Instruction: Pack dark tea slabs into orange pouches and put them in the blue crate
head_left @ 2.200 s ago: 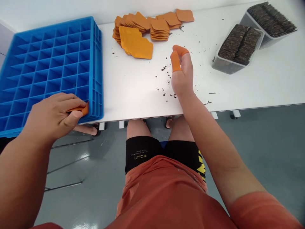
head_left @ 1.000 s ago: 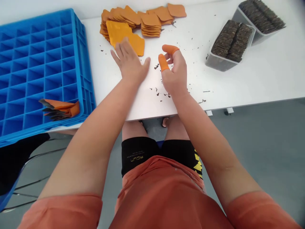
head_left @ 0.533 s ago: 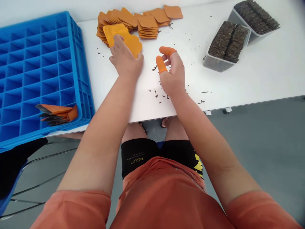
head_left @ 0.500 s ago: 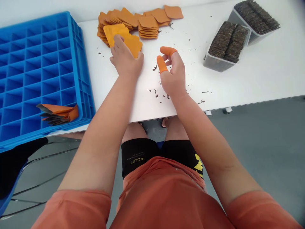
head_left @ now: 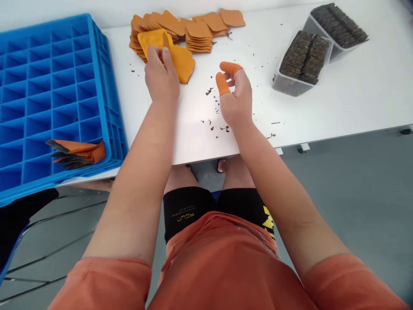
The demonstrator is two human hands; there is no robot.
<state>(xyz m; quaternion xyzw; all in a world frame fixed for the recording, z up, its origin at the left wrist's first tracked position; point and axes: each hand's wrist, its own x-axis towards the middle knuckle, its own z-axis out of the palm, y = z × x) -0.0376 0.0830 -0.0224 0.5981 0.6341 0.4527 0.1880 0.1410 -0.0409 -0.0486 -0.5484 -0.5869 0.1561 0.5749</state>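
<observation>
My left hand (head_left: 161,75) is closed, thumb against the fingers, on the raised edge of an orange pouch (head_left: 166,39). Under and beside it lies a fanned pile of brighter orange pouches (head_left: 183,64). My right hand (head_left: 237,94) hovers over the white table with thumb and index finger curved apart and nothing between them. Orange finger cots (head_left: 222,84) cover that thumb and index finger. Behind my left hand, rows of darker orange pouches (head_left: 158,22) overlap, with a neat stack (head_left: 198,38) at their right.
A blue crate (head_left: 108,99) with a grid of compartments stands at left; several filled orange pouches (head_left: 80,150) sit in its near corner. Two clear plastic tubs (head_left: 292,86) at right hold stacked dark brown slabs (head_left: 303,56). Dark crumbs (head_left: 209,91) are scattered on the table (head_left: 200,137).
My left hand has turned and closed from spread fingers over the pile, lifting a pouch's edge. My right hand has barely moved.
</observation>
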